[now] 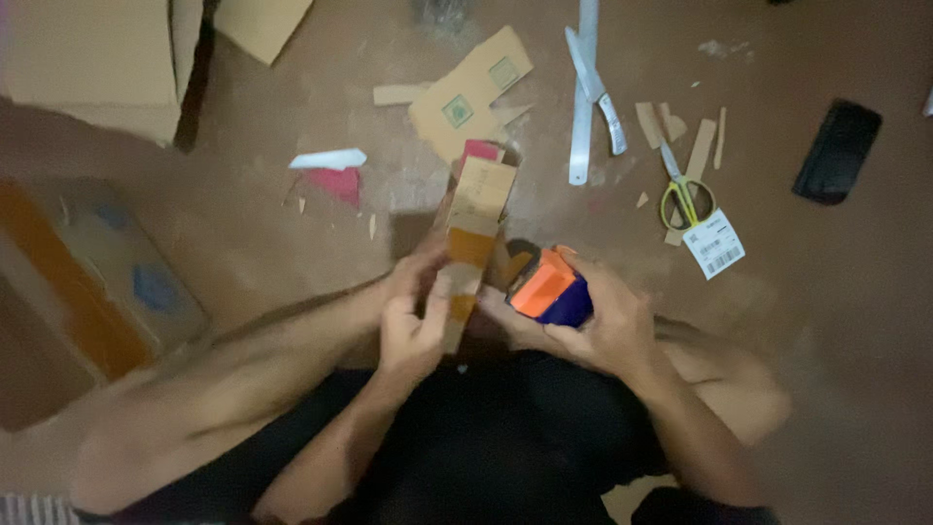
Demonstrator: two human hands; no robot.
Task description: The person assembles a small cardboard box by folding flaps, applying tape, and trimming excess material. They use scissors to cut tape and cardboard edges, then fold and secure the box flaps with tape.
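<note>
At frame centre we pinch the cardboard strip (469, 248) in our left hand (413, 316), fingers pressed on its lower half. Our right hand (593, 326) is curled around an orange-and-blue block (551, 290), possibly a tape roll; blur hides which. To work well, we should hold the strip steady and keep the block close beside it. The strip's long axis runs near vertical in frame, top leaning slightly right toward the scissors (685, 194).
</note>
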